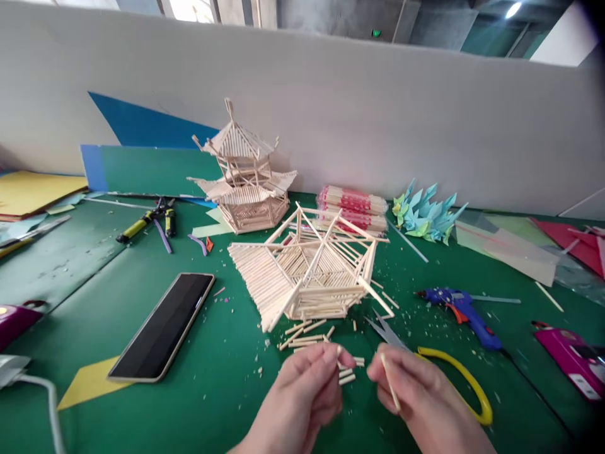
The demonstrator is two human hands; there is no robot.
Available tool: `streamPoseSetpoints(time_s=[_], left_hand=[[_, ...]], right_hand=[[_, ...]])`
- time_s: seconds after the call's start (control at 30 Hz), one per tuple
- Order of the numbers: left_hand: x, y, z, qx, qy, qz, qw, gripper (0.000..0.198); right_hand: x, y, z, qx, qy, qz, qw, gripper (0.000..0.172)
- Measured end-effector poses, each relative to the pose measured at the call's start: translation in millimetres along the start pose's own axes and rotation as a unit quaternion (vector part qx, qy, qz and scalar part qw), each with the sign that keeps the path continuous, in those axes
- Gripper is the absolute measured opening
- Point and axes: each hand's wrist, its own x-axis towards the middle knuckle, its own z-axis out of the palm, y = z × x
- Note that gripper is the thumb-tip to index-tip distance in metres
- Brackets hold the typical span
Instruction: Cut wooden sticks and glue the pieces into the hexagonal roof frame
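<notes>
Right grip (418, 391) closed on a wooden stick (390, 381), long axis slanting, upper end toward counter's (208, 416) far edge. Left grip (307, 391) pinches a second stick (339, 350), mostly hidden. Both toward near edge.

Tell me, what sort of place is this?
Probably a craft workspace, perhaps for model-making: there's a tiered pagoda model of pale wooden sticks, a partly roofed, many-sided model of similar sticks, and a blue glue gun with an orange trigger.
</notes>
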Motion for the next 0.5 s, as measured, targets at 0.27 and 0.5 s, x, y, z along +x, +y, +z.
streamPoseSetpoints(time_s=[0.27, 0.5], left_hand=[[12.9, -5.5, 4.9, -0.039, 0.054, 0.026, 0.997, 0.016], [13.7, 1.6, 11.6, -0.057, 0.077, 0.019, 0.995, 0.009]], right_hand=[[22.1, -3.5, 17.9, 0.128, 0.029, 0.002, 0.991, 0.016], [27.2, -1.3, 19.9, 0.043, 0.020, -0.047, 0.998, 0.014]])
